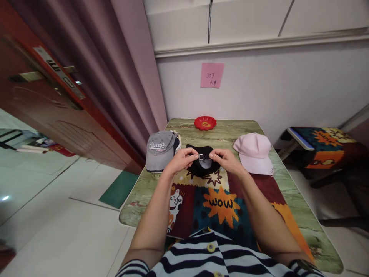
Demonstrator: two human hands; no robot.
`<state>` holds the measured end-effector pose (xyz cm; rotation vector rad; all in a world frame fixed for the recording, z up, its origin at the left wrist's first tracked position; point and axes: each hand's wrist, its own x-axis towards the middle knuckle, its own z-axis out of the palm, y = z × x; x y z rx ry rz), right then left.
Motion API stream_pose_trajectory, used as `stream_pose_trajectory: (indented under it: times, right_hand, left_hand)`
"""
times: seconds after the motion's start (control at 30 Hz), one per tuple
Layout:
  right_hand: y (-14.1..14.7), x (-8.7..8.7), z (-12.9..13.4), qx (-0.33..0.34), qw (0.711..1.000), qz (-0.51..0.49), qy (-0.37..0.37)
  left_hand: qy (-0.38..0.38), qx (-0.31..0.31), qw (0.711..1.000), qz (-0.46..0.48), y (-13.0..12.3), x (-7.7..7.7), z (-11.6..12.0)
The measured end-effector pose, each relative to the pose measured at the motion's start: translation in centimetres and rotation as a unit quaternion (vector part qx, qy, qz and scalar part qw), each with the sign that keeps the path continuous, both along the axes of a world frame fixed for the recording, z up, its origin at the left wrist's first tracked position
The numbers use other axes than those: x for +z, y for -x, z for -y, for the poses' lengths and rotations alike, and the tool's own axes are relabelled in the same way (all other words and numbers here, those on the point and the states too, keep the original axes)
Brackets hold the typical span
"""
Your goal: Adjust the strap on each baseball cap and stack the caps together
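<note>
In the middle of the table a black cap (198, 169) lies with its back opening and adjusting strap facing me. A small square metal buckle (201, 157) shows on the strap. My left hand (182, 158) pinches the strap just left of the buckle. On the other side, my right hand (225, 157) pinches the strap's right part between thumb and finger. To the left sits a grey cap (160, 152) with white lettering, with at least one more cap partly hidden behind it. A pale pink cap (255, 152) rests to the right.
A red scalloped dish (205, 123) stands near the table's far edge. Beneath my arms lies a colourful patterned mat (213, 207) on the green wood-look table (135, 204). A pink paper note (212, 75) is on the wall. At left are a door (66, 96) and a curtain (127, 57).
</note>
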<state>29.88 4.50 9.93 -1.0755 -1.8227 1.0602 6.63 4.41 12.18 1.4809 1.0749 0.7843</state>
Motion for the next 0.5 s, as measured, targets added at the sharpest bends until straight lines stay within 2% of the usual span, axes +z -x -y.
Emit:
stream_pose_trajectory:
  times: [0.3, 0.5]
  right_hand:
    - [-0.3, -0.3, 1.7, 0.036, 0.999, -0.030, 0.022]
    - [0.0, -0.5, 2.3, 0.000, 1.000, 0.009, -0.019]
  left_hand:
    - [0.001, -0.056, 0.998, -0.006, 1.1, 0.9, 1.2]
    - [-0.016, -0.019, 1.000, -0.005, 0.9, 0.0, 1.8]
